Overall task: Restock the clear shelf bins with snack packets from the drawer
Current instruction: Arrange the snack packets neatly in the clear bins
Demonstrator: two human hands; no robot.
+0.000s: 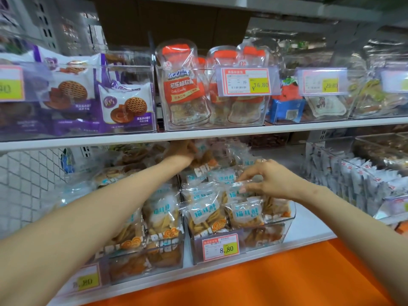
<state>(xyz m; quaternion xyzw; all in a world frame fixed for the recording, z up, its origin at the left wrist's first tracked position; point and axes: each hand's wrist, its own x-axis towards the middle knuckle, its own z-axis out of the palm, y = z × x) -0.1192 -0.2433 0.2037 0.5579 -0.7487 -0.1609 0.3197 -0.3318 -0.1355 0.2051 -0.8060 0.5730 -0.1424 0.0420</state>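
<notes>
Right hand pinches a snack packet atop the full clear bin; left hand lies among rear packets, fingers hidden under the upper shelf edge, grip unclear; white sachets stand right of the right hand.

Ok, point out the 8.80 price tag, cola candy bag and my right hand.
8.80 price tag (220,247), head view, label's middle.
cola candy bag (180,85), head view, orange front.
right hand (271,180), head view, its back.
</notes>
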